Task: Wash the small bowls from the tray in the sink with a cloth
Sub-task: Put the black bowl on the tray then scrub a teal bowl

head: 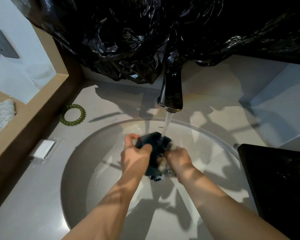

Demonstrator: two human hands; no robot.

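Over the sink (87, 170), the left hand (135, 153) curls round the cloth (154, 146) under the running tap (171, 97). At its 3 o'clock the right hand (177, 157) grips the cloth and something pale, bowl or suds unclear. Wet, it might slip and knock the basin; the tray (275, 179) lies further toward 3 o'clock.

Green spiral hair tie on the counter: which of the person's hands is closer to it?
Left. The left hand, gripping the dark cloth under the tap, lies to the right of the hair tie; the right hand holds the cloth's far side, farther right.
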